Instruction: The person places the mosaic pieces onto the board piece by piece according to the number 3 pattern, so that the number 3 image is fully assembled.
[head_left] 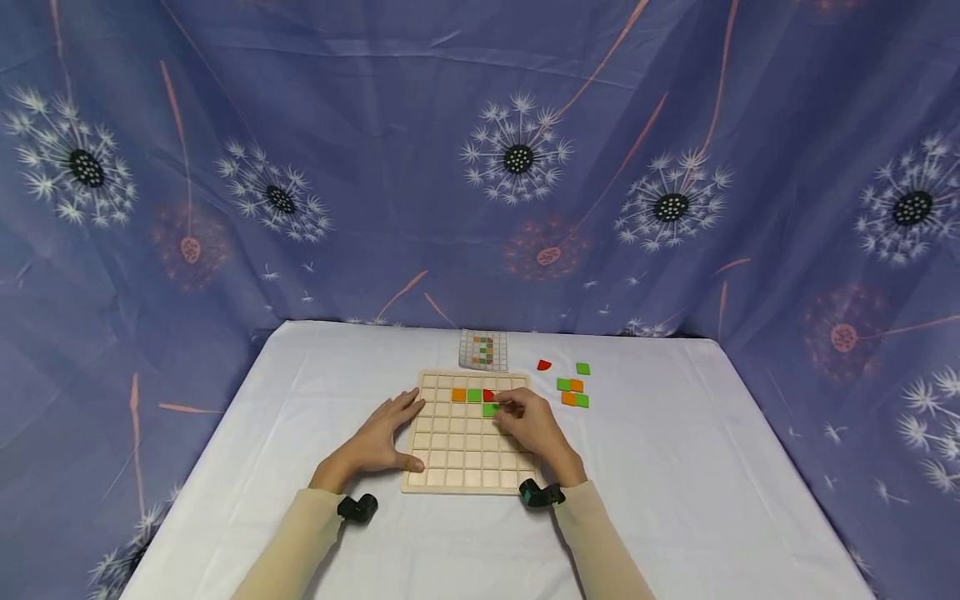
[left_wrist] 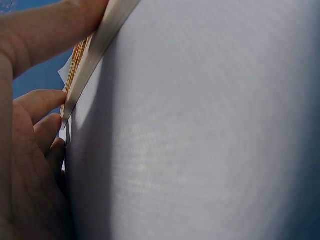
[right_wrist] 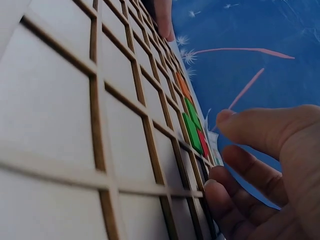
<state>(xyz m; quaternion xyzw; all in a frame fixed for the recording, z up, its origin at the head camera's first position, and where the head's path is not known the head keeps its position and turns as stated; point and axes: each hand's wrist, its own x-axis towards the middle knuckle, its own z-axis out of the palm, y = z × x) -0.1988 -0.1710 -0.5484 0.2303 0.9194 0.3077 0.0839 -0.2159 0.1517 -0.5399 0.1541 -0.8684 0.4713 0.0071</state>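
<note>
Beige sleeves (head_left: 291,546) sit closest, black wrist cameras (head_left: 358,508) strapped on. Left hand (head_left: 378,437) has thumb and fingers spread wide along the gridded board (head_left: 472,459) on the white table (head_left: 712,483); right hand (head_left: 536,425) is loosely bent over it, thumb apart, partly blocking a red piece (head_left: 488,395) and green piece (head_left: 489,411). Loose tiles (head_left: 576,386) lie off right; the card (head_left: 483,350) behind's too tiny to read.

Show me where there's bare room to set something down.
The white tablecloth is bare right of the loose tiles, left of the left hand, and between the sleeves, nearer than the grid board. It is crowded around the board's far right corner: right hand, placed tiles, pattern card, loose tiles.
</note>
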